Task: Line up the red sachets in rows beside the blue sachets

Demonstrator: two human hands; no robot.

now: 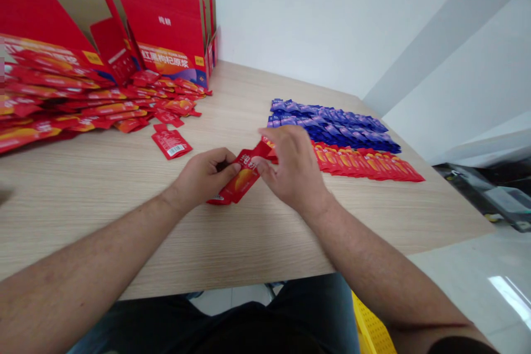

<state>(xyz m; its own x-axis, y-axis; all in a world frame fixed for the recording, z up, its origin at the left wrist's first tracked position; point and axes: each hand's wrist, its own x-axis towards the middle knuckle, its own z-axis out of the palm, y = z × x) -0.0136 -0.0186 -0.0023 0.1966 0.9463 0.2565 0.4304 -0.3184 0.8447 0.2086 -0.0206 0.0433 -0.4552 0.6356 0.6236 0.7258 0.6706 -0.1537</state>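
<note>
From where I stand, the left hand (207,176) has a red pouch (243,181) pinched between thumb and fingers, just above the table (265,249). The right hand (295,168) meets the pouch's top with its thumb; its fingers are blurred, so I can't tell if they grip. Taking that pouch as the dial's centre, a loose pouch (172,142) lies at ten o'clock, and past it a heap (83,106) of red ones before red cartons (161,16), their insides hidden. Blue rows (327,124) sit at two, a red row (369,166) near three, a yellow basket (369,325) below between four and five.
</note>
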